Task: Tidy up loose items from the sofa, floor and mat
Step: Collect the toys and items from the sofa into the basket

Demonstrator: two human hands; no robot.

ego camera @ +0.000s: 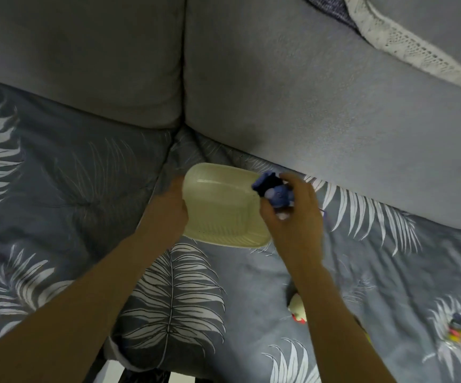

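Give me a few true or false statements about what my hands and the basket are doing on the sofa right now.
1. The left hand holds the pale basket by its rim. True.
2. The right hand is empty. False: it grips a small blue toy.
3. The blue toy lies deep inside the basket. False: it is held at the basket's right edge.
4. A small cream-and-red item lies on the leaf-print cover. True.

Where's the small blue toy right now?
In the head view, right of centre: the right hand grips the blue toy at the right rim of the pale basket, which the left hand holds.
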